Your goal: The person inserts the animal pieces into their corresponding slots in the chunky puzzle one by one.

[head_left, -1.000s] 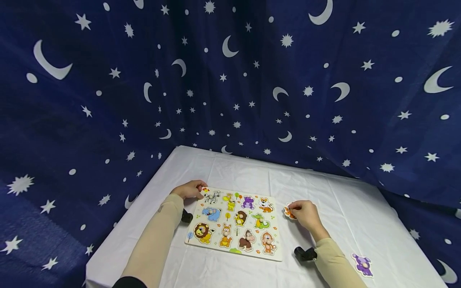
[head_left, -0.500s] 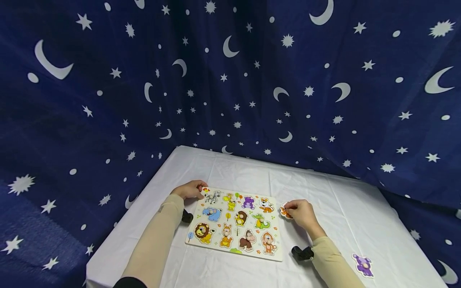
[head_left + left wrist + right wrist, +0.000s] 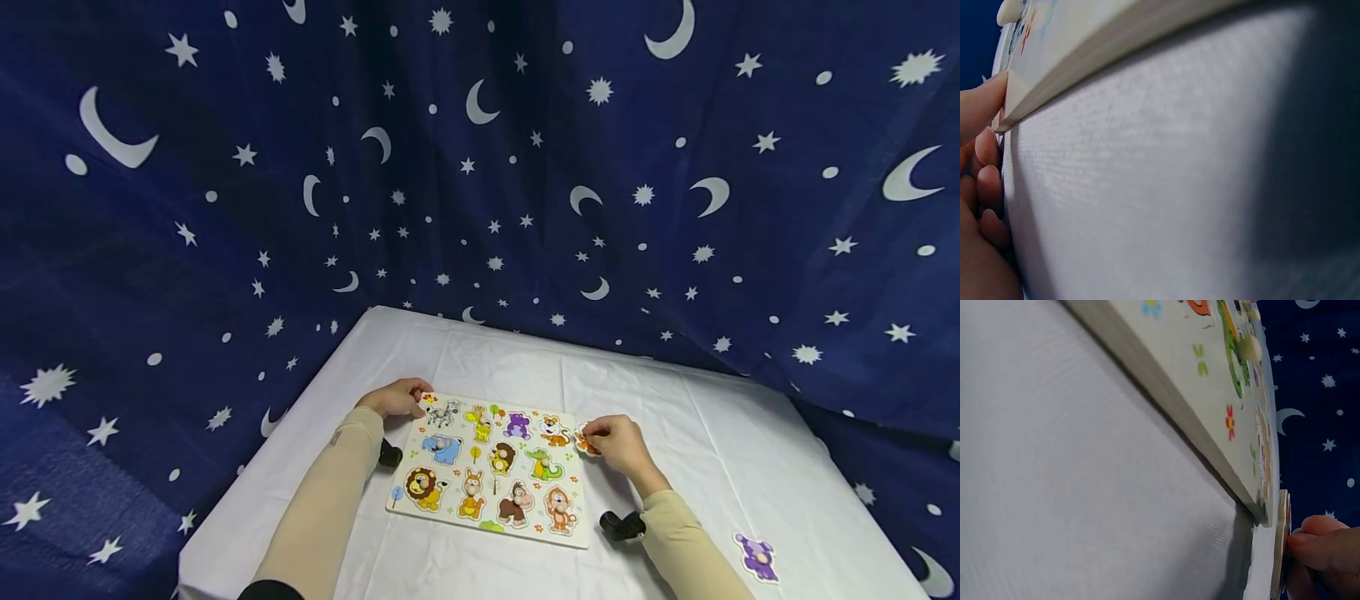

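Observation:
A wooden peg puzzle board (image 3: 555, 540) with animal pictures lies on the table. My left hand (image 3: 395, 397) grips its far left corner; in the left wrist view the thumb (image 3: 984, 105) lies on the board's edge, with the other fingers curled beside and below it. With thumb and fingertips, my right hand (image 3: 624, 447) pinches an orange animal puzzle piece (image 3: 582, 442) at the board's right edge, near the tiger picture (image 3: 553, 432). The right wrist view shows that piece (image 3: 1280, 547) edge-on, just beyond the board's corner, its face largely hidden by the fingers.
A purple animal piece (image 3: 757, 558) lies on the white tablecloth (image 3: 675, 400) at the right, beyond the right forearm. Several board pictures, such as the lion (image 3: 424, 488), bear round knobs. A dark blue curtain (image 3: 480, 183) with moons and stars hangs behind the table.
My right hand has moved left with the orange piece, from beside the board up to its right edge. The left hand has kept its hold on the corner.

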`<state>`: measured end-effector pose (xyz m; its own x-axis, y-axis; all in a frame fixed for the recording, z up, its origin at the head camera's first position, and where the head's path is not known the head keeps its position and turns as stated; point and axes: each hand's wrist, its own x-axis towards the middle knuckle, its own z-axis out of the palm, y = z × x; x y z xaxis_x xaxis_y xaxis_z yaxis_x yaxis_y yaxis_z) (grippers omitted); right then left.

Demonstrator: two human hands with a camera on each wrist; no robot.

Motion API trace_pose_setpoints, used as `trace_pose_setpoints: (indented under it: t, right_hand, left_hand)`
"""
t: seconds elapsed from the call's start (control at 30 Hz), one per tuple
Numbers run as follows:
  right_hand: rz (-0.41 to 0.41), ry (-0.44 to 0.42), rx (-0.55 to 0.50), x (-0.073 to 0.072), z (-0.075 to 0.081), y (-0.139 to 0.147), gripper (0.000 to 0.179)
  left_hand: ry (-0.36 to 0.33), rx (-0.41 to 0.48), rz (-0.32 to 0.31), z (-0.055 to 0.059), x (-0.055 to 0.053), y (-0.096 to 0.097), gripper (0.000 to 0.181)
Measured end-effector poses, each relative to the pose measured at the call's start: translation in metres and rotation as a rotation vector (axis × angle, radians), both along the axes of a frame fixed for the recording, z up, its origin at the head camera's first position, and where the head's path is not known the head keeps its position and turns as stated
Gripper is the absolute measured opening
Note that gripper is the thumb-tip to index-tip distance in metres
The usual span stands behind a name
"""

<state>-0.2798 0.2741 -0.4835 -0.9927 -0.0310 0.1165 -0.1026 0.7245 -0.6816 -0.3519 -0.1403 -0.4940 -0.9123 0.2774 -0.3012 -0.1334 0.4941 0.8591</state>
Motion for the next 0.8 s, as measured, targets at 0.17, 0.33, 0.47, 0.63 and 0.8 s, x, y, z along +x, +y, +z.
trace_pose_setpoints:
  t: [0.17, 0.33, 0.47, 0.63, 0.8]
  right_hand:
    - [-0.002, 0.010, -0.006, -0.001, -0.004, -0.003, 0.014]
    - [-0.001, 0.002, -0.006, -0.001, -0.004, -0.006, 0.014]
    - [0.006, -0.013, -0.004, -0.002, -0.001, -0.008, 0.014]
    - [0.020, -0.037, -0.014, -0.005, 0.001, -0.010, 0.014]
    - [0.039, -0.054, -0.031, -0.007, 0.001, -0.013, 0.014]
  left_hand:
    - [0.005, -0.005, 0.007, -0.002, 0.002, 0.000, 0.042]
    - [0.007, -0.016, 0.018, -0.004, 0.002, 0.000, 0.043]
    - [0.015, -0.018, 0.019, -0.004, 0.002, 0.000, 0.042]
    - [0.020, -0.013, 0.012, -0.003, 0.001, 0.000, 0.041]
    - [0.014, -0.005, 0.003, -0.003, 0.000, 0.000, 0.043]
